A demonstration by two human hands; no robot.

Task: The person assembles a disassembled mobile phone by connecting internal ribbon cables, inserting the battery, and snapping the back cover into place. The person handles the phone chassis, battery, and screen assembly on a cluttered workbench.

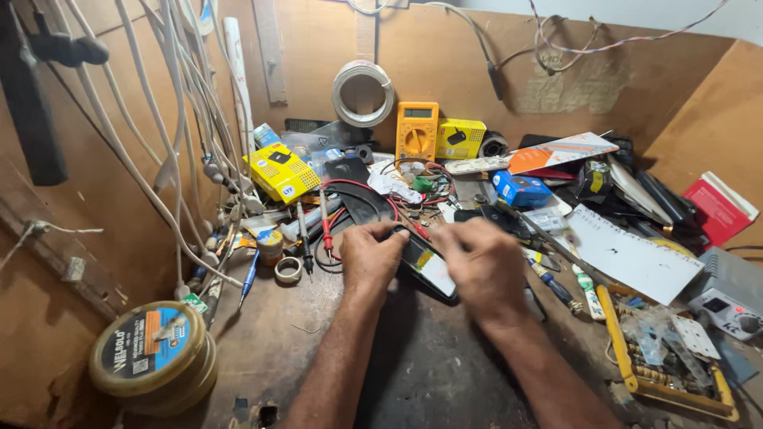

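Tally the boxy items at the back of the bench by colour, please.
Yellow boxes: 2
Blue box: 1
Red box: 1
Orange multimeter: 1
Total: 5

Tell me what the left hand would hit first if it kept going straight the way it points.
The left hand points up and away; first in line is likely the red probe lead looped just beyond its knuckles, then the yellow multimeter. Depth is uncertain.
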